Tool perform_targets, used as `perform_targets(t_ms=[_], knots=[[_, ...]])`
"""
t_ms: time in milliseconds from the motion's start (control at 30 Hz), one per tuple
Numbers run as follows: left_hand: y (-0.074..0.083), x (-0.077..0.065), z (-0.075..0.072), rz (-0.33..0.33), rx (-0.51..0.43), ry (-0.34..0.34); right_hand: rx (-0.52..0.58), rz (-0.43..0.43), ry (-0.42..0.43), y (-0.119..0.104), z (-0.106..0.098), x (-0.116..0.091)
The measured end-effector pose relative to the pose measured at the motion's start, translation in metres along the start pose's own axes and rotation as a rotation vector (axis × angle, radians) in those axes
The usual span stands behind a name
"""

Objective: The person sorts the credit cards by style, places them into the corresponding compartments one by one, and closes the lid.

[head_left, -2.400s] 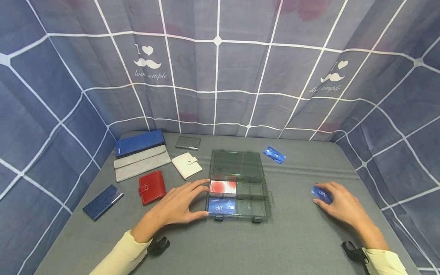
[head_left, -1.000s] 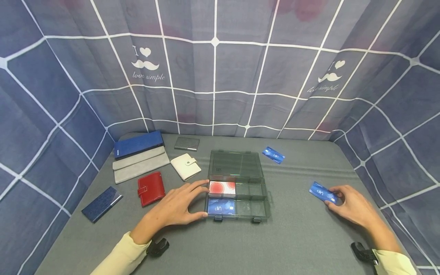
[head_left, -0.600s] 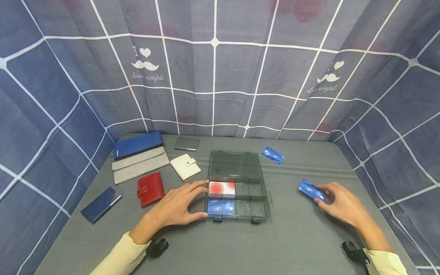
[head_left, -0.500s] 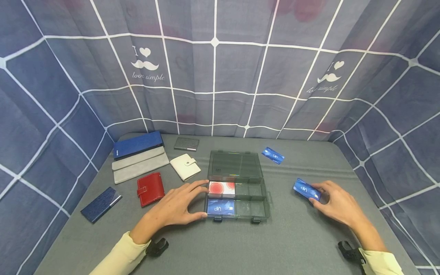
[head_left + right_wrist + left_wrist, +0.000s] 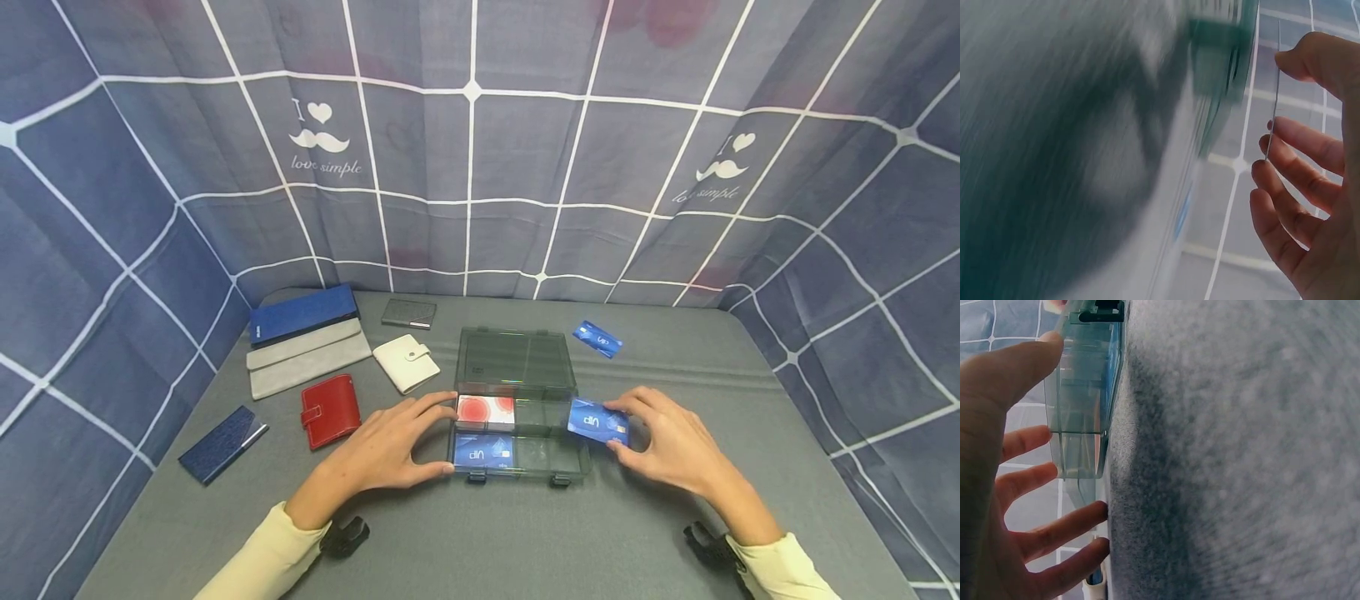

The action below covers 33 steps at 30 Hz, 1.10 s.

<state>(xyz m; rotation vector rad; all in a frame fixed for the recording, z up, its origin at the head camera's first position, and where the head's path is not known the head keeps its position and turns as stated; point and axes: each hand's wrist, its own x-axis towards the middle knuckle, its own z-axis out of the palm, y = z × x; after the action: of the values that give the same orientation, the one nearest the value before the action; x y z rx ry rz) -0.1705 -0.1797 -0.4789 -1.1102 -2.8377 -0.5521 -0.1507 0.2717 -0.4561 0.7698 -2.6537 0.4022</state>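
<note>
My right hand (image 5: 671, 442) pinches a blue VIP card (image 5: 596, 421) by its edges, between thumb and fingers. The card overlaps the right side of a clear dark-green divided box (image 5: 551, 457) in the head view. Seen edge-on in the right wrist view, the card (image 5: 1275, 94) is a thin line above the table. The box stands with its lid (image 5: 516, 358) laid back. Its left compartments hold a red-and-white card stack (image 5: 486, 410) and another blue VIP card (image 5: 482, 450). My left hand (image 5: 386, 446) rests its thumb and fingertips on the box's left wall, fingers spread.
Another blue VIP card (image 5: 597, 339) lies behind the box, to the right. On the left lie a red wallet (image 5: 332, 411), a cream wallet (image 5: 407, 363), a grey pouch (image 5: 309, 358), a blue wallet (image 5: 303, 315), a dark blue card case (image 5: 222, 444) and a dark grey case (image 5: 408, 313).
My right hand has picked up the VIP card at the right and carried it leftward to the box's right edge. My left hand stays at the box.
</note>
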Motion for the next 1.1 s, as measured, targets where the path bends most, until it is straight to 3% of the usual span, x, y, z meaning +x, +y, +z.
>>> perform_targets(t_ms=[500,1100], knots=[[0.000,0.002,-0.002,-0.005,0.005,-0.003,0.052,-0.148,-0.099,-0.068,0.025,0.036],[0.001,0.002,-0.002,-0.012,0.004,-0.029,0.087,-0.244,-0.164,-0.101,0.044,0.059]])
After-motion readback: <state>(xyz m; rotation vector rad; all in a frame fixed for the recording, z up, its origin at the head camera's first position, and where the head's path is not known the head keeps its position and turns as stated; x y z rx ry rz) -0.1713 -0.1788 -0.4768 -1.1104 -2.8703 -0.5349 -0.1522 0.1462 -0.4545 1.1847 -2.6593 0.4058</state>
